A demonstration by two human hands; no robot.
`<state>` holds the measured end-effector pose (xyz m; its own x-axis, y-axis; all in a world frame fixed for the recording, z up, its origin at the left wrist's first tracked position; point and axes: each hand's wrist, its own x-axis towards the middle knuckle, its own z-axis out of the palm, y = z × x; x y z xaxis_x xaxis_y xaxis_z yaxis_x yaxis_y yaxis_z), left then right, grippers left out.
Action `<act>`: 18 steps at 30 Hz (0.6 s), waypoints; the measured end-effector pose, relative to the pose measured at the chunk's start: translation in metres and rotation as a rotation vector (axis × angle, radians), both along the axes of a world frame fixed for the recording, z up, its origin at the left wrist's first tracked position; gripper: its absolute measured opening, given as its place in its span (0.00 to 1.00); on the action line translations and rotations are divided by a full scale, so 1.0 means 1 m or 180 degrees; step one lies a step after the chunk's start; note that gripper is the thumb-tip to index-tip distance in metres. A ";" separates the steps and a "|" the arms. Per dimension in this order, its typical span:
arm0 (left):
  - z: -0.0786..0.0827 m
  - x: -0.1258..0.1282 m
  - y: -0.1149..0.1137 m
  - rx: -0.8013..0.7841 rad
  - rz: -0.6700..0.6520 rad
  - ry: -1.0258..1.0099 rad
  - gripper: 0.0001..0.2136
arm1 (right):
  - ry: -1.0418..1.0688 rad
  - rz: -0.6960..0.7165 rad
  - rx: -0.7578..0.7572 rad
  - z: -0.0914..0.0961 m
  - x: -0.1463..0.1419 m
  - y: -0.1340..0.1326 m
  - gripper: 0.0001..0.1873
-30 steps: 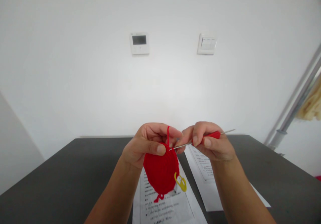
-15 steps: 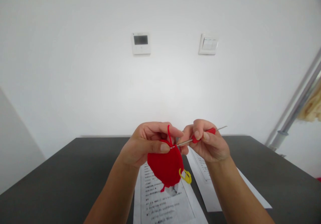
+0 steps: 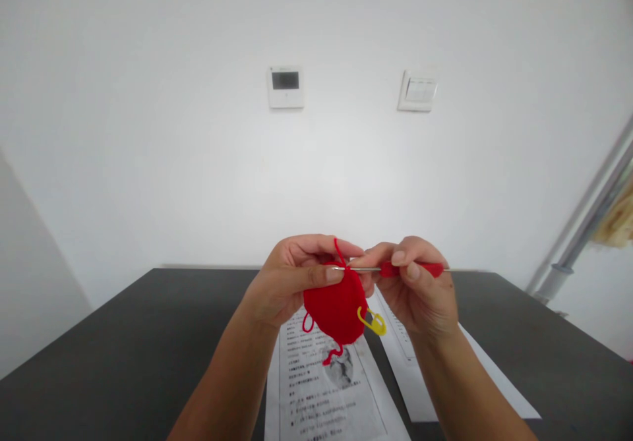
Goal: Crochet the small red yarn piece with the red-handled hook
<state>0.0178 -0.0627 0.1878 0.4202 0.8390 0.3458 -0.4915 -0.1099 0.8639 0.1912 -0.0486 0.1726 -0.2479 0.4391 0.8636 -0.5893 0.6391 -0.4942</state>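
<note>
My left hand [image 3: 289, 281] pinches the top edge of a round red crochet piece [image 3: 337, 308], with a strand of red yarn looped over its fingers. A yellow stitch marker [image 3: 372, 321] hangs from the piece's right edge, and a short red yarn tail dangles below. My right hand [image 3: 420, 289] grips a crochet hook [image 3: 413, 269] by its red handle. The metal shaft lies nearly level, its tip at the top of the piece by my left thumb. Both hands are raised above the table.
A dark table [image 3: 123, 355] runs to the white wall. Two printed paper sheets [image 3: 324, 395] [image 3: 435, 388] lie on it below my hands. A wall panel [image 3: 285, 87] and light switch [image 3: 418, 90] are on the wall. A metal pole [image 3: 583, 230] leans at right.
The crochet piece has risen and turned, showing smaller. The hook has swung from a tilt to nearly level, and both hands have shifted slightly right.
</note>
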 end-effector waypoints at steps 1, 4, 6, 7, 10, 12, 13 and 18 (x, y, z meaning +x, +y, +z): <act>0.000 0.000 0.001 -0.0015 0.0005 -0.0016 0.11 | 0.0006 -0.0105 0.0127 -0.001 0.001 0.000 0.05; 0.002 -0.001 0.002 -0.0041 -0.0017 -0.0060 0.10 | -0.0116 -0.0545 0.0612 -0.005 0.005 0.001 0.08; 0.003 -0.002 0.003 -0.0036 -0.0030 -0.0081 0.09 | -0.0272 -0.0867 0.0876 -0.006 0.008 0.000 0.11; 0.003 -0.002 0.003 -0.0031 -0.0016 -0.0083 0.09 | -0.0351 -0.1004 0.0992 -0.006 0.010 0.000 0.13; 0.001 -0.004 0.004 0.0000 0.0114 -0.0051 0.09 | -0.0575 -0.1290 0.1315 -0.004 0.012 -0.001 0.16; 0.000 -0.004 0.005 0.0014 0.0207 -0.0033 0.09 | -0.0655 -0.1420 0.1504 -0.002 0.012 -0.002 0.17; 0.000 -0.004 0.005 0.0017 0.0247 -0.0026 0.09 | -0.0685 -0.1484 0.1576 -0.001 0.013 -0.002 0.16; 0.001 -0.003 0.005 -0.0004 0.0328 0.0000 0.11 | -0.0890 -0.1704 0.1850 0.005 0.014 -0.002 0.13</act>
<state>0.0147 -0.0578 0.1888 0.3316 0.8782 0.3448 -0.4775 -0.1589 0.8641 0.2056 -0.0503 0.1771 -0.3713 0.0623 0.9264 -0.0383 0.9959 -0.0824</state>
